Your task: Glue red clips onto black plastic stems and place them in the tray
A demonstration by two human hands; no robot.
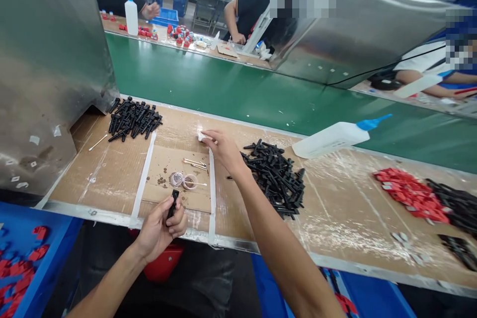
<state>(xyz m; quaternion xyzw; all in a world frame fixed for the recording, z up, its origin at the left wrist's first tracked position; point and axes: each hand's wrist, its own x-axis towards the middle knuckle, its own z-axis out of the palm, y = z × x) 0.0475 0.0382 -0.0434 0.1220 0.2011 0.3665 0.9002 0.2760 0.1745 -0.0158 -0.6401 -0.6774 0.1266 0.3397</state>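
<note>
My left hand [158, 228] is closed around a small black plastic part [173, 202], which points upward near the bench's front edge. Farther forward, my right hand [225, 151] pinches at a small crumpled white wad [200, 135], perhaps tissue; its exact kind cannot be made out. Between the hands lies a cardboard sheet [156, 194] with dark spots. On it are a small round clear container [176, 179], an open round lid or dish [190, 182] with a cotton swab [197, 184] across it, and several more swabs [194, 163].
Piles of black parts lie at left [136, 118] and right [278, 176]. A white squeeze bottle [331, 139] leans over near the green belt [223, 87]. Red parts [412, 194] lie far right. A metal panel [48, 69] bounds the left. Co-workers [257, 10] sit across.
</note>
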